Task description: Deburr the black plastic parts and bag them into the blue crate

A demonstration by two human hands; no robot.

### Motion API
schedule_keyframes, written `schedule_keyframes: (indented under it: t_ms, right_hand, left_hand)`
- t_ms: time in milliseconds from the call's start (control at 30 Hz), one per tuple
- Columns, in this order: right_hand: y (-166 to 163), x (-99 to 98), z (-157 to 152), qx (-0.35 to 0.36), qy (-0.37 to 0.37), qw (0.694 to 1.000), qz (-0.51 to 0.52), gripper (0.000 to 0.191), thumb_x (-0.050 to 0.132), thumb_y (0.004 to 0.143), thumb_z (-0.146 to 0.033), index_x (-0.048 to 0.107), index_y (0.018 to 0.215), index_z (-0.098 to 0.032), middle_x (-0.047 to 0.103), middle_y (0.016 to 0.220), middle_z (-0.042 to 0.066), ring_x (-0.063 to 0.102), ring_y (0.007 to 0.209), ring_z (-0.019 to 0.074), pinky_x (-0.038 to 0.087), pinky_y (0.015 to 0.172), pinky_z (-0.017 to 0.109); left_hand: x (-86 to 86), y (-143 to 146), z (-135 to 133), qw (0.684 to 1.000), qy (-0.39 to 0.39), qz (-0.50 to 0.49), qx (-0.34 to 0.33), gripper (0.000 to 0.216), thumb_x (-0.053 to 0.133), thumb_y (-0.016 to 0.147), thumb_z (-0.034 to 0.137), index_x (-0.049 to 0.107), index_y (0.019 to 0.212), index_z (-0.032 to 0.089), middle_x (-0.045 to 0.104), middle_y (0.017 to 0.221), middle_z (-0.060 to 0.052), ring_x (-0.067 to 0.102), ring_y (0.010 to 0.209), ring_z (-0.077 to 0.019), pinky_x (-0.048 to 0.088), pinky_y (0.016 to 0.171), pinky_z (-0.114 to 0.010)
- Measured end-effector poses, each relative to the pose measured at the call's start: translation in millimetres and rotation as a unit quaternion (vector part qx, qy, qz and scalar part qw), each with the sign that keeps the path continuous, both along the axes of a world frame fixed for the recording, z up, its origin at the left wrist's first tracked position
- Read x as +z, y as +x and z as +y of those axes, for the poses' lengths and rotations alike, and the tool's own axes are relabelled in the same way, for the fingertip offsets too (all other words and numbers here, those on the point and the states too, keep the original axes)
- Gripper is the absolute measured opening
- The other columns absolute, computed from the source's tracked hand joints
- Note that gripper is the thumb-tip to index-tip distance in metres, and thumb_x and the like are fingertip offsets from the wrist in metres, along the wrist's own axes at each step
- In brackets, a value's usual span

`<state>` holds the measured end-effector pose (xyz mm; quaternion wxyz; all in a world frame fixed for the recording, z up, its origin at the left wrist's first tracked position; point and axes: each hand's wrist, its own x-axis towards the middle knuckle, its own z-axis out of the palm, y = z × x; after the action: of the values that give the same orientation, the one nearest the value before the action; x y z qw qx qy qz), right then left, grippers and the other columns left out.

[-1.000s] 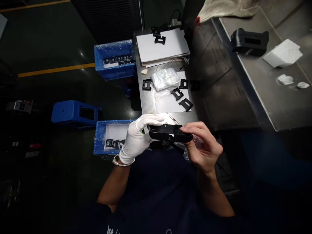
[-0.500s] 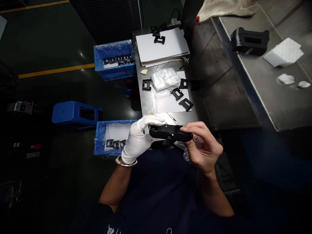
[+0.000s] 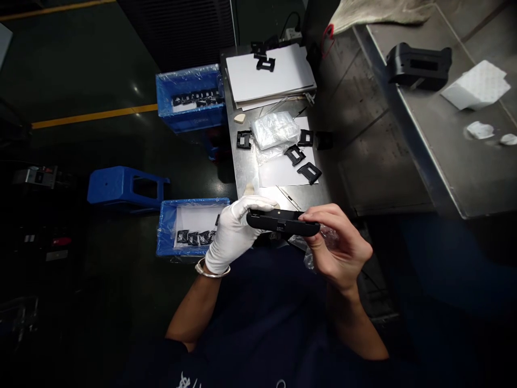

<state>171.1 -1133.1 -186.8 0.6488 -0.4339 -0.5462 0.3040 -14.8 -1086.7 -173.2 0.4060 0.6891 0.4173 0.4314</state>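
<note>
Black plastic housing held level just above the torso, gripped at both ends! Left hand, white-gloved, wraps closed around one end; right hand, bare, pinches the other. Just past the hands, tweezers lie on a steel table, with black frames and a clear plastic bag farther out. Beyond the left hand, a blue crate holds small black parts.
</note>
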Motion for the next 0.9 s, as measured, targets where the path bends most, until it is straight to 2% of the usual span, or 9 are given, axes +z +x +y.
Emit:
schedule_keyframes:
  t_ms: [667,900]
  right_hand:
    - [-3.4,-4.0,-2.8,-0.015,-0.038,0.999,-0.001,0.014,0.067,0.089,-0.020,0.071,0.102,-0.025,0.069,0.090,0.007,0.066,0.084,0.0240,0.055,0.072,0.041]
    - [-4.0,-3.1,-2.6,-0.006,-0.032,0.999,0.018,0.018,0.067,0.088,-0.016,0.072,0.104,-0.025,0.069,0.090,0.006,0.065,0.083,0.0227,0.055,0.072,0.040]
  left_hand:
    - [4.8,-3.2,-10.0,1.000,-0.021,0.011,0.013,0.017,0.075,0.083,0.013,0.071,0.098,0.019,0.076,0.109,-0.007,0.071,0.105,-0.0233,0.057,0.096,-0.040]
    - [4.8,-5.6,-12.7,1.000,-0.009,0.015,0.011,0.020,0.076,0.082,0.012,0.071,0.100,0.019,0.075,0.108,-0.008,0.071,0.104,-0.0235,0.057,0.095,-0.039]
